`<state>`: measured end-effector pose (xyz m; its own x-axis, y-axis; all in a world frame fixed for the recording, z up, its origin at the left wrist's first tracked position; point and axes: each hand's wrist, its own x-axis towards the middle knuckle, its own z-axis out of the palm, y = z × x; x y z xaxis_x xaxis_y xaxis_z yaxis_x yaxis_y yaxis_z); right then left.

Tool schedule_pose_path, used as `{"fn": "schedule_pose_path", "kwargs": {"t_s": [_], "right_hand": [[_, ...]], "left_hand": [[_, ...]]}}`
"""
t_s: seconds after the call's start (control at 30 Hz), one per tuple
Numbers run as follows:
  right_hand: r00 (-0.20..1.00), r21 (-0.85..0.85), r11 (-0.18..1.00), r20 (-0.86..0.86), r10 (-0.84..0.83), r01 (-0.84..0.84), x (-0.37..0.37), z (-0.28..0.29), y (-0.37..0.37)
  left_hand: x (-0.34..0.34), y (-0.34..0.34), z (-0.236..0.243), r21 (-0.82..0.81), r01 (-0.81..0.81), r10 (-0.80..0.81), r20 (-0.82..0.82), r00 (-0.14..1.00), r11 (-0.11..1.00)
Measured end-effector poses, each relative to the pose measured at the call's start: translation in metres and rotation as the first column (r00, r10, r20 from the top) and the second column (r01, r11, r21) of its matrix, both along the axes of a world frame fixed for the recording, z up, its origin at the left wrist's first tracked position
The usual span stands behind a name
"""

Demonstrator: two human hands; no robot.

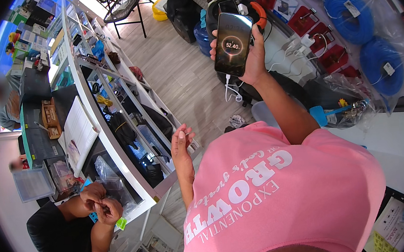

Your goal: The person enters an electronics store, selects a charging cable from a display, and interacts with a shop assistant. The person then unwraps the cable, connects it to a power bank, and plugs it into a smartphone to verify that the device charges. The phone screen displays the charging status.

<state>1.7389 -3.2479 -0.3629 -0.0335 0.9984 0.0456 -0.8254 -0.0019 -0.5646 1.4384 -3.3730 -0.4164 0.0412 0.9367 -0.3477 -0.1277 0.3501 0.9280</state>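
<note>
My right hand (254,62) holds up a dark smartphone (234,61), fingers wrapped round its edges. Its lit screen shows a glowing ring with a charging figure. From the phone's lower end hangs a white charging cable (228,85). Lower and to the left, beside the glass display counter, my left hand (182,141) is raised with its fingers loosely bent and partly apart. No object shows in it. Behind the phone is a black, rounded item with an orange part (260,15), partly hidden, with a white plug next to it.
A white-framed display counter (127,119) runs along my left, with a paper book (79,134) on top. Across it, another person's hands (103,204) meet over the counter. Blue cable coils (347,12) and red packs (305,20) hang at right. A black chair (122,9) stands far off.
</note>
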Motion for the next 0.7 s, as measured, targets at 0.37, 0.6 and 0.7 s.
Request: {"fn": "schedule_pose_path", "kwargs": {"t_s": [0.37,0.6,0.7], "right_hand": [[1.000,-0.019,1.000,0.021,-0.016,0.016,-0.0006,0.0018,-0.0021],[1.000,-0.015,1.000,0.024,-0.018,0.018,0.0008,0.0011,-0.0036],[0.999,-0.016,1.000,0.025,-0.024,0.024,0.0010,0.0021,-0.0045]], "left_hand": [[0.0010,-0.0016,0.0008,0.004,-0.004,0.004,-0.006,1.000,1.000],[0.0012,-0.0029,-0.0009,0.004,0.001,-0.001,-0.005,1.000,1.000],[0.0016,-0.0034,-0.0003,0.006,0.004,-0.004,-0.006,1.000,1.000]]}}
